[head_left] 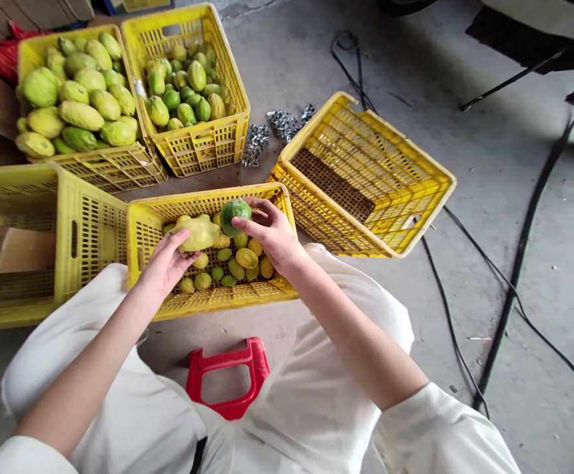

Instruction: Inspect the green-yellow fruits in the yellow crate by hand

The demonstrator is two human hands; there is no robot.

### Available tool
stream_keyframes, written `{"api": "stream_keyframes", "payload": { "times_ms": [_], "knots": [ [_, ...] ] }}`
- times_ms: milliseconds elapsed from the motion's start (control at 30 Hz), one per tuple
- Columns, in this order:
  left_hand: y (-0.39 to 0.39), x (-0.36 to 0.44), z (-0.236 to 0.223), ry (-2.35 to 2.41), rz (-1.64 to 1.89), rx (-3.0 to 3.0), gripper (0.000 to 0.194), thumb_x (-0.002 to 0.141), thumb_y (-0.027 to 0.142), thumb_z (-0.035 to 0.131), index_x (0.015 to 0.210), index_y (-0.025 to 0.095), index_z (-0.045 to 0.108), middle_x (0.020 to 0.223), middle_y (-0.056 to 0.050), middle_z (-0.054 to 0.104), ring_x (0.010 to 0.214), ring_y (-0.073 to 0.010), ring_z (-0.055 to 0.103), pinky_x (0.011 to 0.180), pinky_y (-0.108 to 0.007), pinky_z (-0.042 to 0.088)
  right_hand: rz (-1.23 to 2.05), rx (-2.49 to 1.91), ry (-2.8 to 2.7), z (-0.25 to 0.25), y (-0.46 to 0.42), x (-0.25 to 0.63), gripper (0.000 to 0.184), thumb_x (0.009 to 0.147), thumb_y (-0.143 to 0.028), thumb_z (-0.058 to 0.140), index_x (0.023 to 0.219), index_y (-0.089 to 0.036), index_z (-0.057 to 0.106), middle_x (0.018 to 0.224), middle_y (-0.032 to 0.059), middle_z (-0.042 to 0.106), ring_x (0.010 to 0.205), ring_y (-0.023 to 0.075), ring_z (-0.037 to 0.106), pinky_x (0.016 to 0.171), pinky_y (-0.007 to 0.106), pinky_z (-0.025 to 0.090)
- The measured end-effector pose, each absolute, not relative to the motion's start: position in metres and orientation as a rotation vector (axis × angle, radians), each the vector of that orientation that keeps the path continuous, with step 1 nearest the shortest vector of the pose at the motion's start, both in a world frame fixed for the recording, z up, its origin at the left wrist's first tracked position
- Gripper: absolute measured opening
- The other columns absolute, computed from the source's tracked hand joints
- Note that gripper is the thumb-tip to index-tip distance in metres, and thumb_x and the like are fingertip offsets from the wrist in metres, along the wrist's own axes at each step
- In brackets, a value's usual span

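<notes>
My left hand [166, 260] is closed round a large, knobbly yellow-green citrus fruit [198, 235], long in shape. In my right hand [272, 234] is a rounder dark green citrus fruit [234, 216], gripped between thumb and fingers. Both hands are above the near yellow crate [208, 306], and the two fruits are side by side, close together. Several smaller yellow and green fruits [236, 268] lie at the bottom of that crate. Part of its contents is hidden behind the held fruits and my hands.
Two yellow crates [198, 141] of fruit stand at the back left. On the right is a tilted yellow crate [405, 191]; another crate [77, 217] at left holds cardboard [25, 249]. A red plastic handle [257, 368] shows between my legs. Black cables [514, 276] cross the floor.
</notes>
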State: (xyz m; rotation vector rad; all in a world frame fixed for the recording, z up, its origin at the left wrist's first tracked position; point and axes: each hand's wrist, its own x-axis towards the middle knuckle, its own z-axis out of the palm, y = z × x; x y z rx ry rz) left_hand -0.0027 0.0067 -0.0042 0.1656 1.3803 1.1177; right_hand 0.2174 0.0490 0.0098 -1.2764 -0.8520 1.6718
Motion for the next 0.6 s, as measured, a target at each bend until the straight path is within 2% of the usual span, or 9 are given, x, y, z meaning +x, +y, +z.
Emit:
{"api": "stream_keyframes", "payload": {
  "times_ms": [200,367,500,600],
  "knots": [
    [0.008,-0.002,-0.004,1.347,1.138,0.134,0.038,0.083,0.028,0.097,0.112,0.02,0.074,0.106,-0.005,0.083,0.085,-0.0172,0.075,0.07,-0.025,0.062,1.7,-1.254,-0.868,0.006,0.049,0.215,0.079,0.049,-0.057,0.113,0.11,-0.027,0.072,0.11,0.0047,0.084,0.115,0.0287,0.078,0.109,0.046,0.065],
    [0.012,0.001,0.001,1.389,1.157,0.048,0.031,0.091,0.032,0.092,0.11,0.022,0.07,0.095,-0.001,0.079,0.07,-0.0137,0.07,0.06,-0.024,0.053,1.714,-1.265,-0.825,0.008,0.049,0.214,0.078,0.045,-0.053,0.114,0.106,-0.028,0.072,0.107,0.0033,0.084,0.112,0.0279,0.078,0.108,0.045,0.066],
    [0.014,0.003,0.006,1.396,1.135,-0.008,0.027,0.095,0.034,0.091,0.105,0.022,0.069,0.091,-0.001,0.079,0.065,-0.014,0.069,0.056,-0.024,0.05,1.727,-1.27,-0.826,0.009,0.048,0.214,0.079,0.045,-0.054,0.114,0.107,-0.028,0.072,0.107,0.0034,0.083,0.11,0.0277,0.077,0.107,0.045,0.066],
    [0.016,0.005,0.012,1.411,1.104,-0.055,0.021,0.1,0.036,0.085,0.105,0.022,0.071,0.09,-0.003,0.079,0.066,-0.0161,0.07,0.055,-0.026,0.053,1.731,-1.273,-0.852,0.009,0.047,0.214,0.081,0.047,-0.057,0.113,0.11,-0.028,0.071,0.108,0.0038,0.083,0.109,0.0271,0.077,0.106,0.045,0.065]
  ]
}}
